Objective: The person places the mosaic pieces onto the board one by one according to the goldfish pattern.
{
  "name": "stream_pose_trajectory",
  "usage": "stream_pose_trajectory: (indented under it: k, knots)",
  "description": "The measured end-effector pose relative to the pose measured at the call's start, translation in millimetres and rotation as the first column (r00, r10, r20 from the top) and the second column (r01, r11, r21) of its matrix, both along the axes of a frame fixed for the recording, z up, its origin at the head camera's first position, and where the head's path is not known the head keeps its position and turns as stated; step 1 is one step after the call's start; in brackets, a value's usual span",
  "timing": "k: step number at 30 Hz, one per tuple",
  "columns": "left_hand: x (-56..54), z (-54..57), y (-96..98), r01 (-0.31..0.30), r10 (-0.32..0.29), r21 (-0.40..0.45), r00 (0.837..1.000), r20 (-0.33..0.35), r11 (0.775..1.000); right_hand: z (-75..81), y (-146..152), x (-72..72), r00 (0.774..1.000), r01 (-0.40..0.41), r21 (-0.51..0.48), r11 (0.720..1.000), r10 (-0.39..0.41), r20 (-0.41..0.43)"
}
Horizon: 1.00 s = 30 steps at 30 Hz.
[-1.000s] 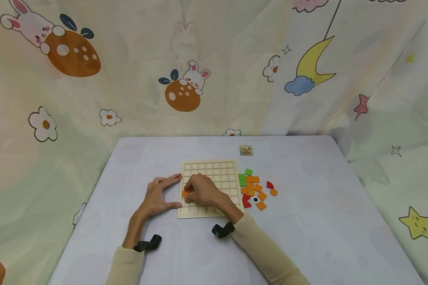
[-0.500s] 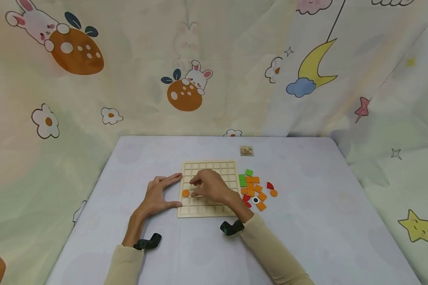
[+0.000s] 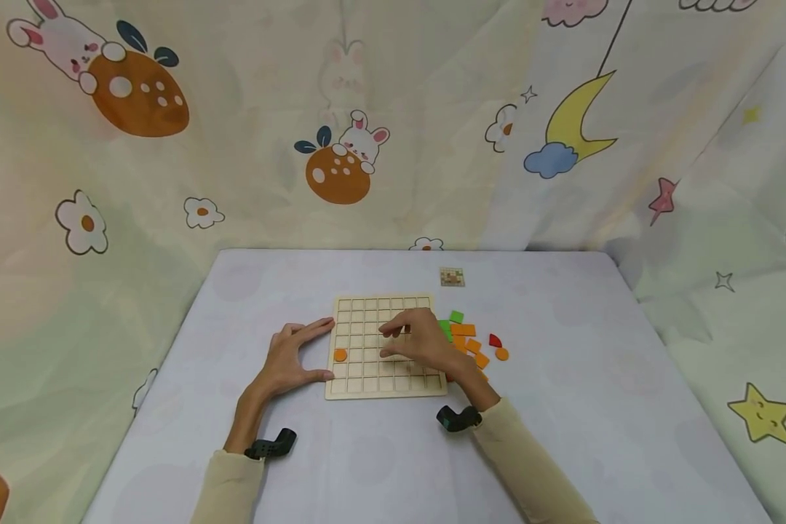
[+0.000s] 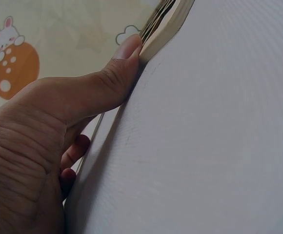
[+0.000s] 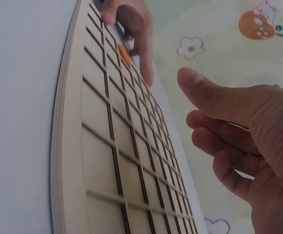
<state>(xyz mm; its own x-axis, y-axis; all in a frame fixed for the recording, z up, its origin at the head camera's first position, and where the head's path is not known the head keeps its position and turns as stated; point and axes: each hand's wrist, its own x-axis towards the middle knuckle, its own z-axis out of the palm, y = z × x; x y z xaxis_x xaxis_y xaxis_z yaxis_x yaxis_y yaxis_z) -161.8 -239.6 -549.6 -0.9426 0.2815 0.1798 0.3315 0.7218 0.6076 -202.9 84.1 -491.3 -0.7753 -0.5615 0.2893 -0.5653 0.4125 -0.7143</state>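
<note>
The left hand (image 3: 288, 360), thumb and fingers spread wide, touches the left edge of the square pale wooden grid board (image 3: 367, 356), which lies on the white surface (image 3: 367, 458) with a flat round orange piece (image 3: 340, 355) in its leftmost column. The right hand (image 3: 422, 340) hangs over the board's right half, its thumb apart from its loosely bent fingers, pinching nothing. Small flat orange and green pieces (image 3: 463, 330) lie just beside the board, some probably hidden behind the right wrist.

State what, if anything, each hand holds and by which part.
The right hand holds nothing, its thumb and fingers parted over the grid board. The left hand grasps nothing; its spread thumb and fingers only touch the board's left edge.
</note>
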Motion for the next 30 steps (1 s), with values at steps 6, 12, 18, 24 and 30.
stream_pose_trajectory:
  k: [6,12,18,24,30]
  knots:
    - [-0.3,0.6,-1.3,-0.001,0.001,-0.002,1.000,-0.011,1.000,-0.8,28.8,-0.7,0.996,0.019,-0.082,0.996,-0.012,0.085]
    - [2.1,1.5,-1.3,-0.003,0.003,0.004,1.000,-0.014,1.000,1.3,61.2,7.1,0.992,0.066,-0.120,0.991,-0.051,0.118]
    - [1.9,-0.6,0.7,0.002,-0.002,0.018,1.000,0.004,1.000,-4.2,99.4,15.3,0.983,0.153,-0.100,0.983,-0.141,0.116]
    - [1.8,-0.1,0.0,0.005,-0.005,0.008,1.000,-0.012,1.000,-8.3,133.2,20.7,0.967,0.248,-0.049,0.968,-0.244,0.077]
    - [1.7,0.7,0.2,0.010,-0.009,0.011,1.000,-0.016,1.000,-13.9,161.4,27.6,0.941,0.334,-0.027,0.942,-0.331,0.074]
